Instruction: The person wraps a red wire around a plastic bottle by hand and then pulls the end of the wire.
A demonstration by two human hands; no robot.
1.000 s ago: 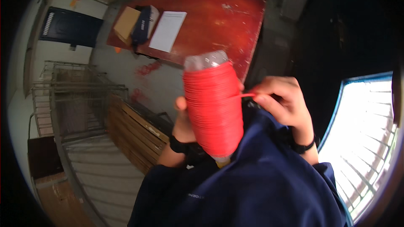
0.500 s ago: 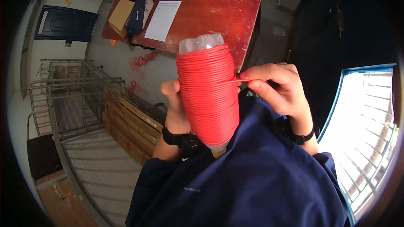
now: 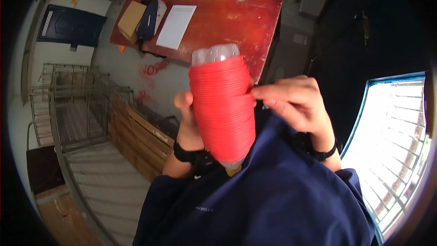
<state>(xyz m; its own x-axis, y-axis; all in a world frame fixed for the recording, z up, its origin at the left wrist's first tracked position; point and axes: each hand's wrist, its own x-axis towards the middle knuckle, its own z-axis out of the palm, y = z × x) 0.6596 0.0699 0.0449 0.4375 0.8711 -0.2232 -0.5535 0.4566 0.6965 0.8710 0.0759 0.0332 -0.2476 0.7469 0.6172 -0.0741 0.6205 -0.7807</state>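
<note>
A clear plastic bottle (image 3: 214, 55) points its base away from me and its yellow cap (image 3: 233, 171) toward my chest. Red cord (image 3: 224, 109) covers most of it in tight side-by-side turns. My left hand (image 3: 186, 117) is closed on the bottle from the left and behind; its thumb shows at the edge and the other fingers are mostly hidden. At the right side of the windings, my right hand (image 3: 298, 102) pinches the cord between thumb and forefinger, close against the bottle. The cord between these fingertips is hardly visible now.
Beyond the bottle stands a worn red table (image 3: 227, 13) with a paper sheet (image 3: 176, 26), a dark blue and grey bag (image 3: 151, 20) and a cardboard box (image 3: 132, 18). Loose red cord (image 3: 154, 67) lies on the floor. A metal bed frame (image 3: 86, 143) is at left, a bright barred window (image 3: 391, 150) at right.
My right fingertips have moved in against the bottle's side, so the short stretch of cord seen earlier no longer shows. The bottle has shifted slightly toward me and turned a little.
</note>
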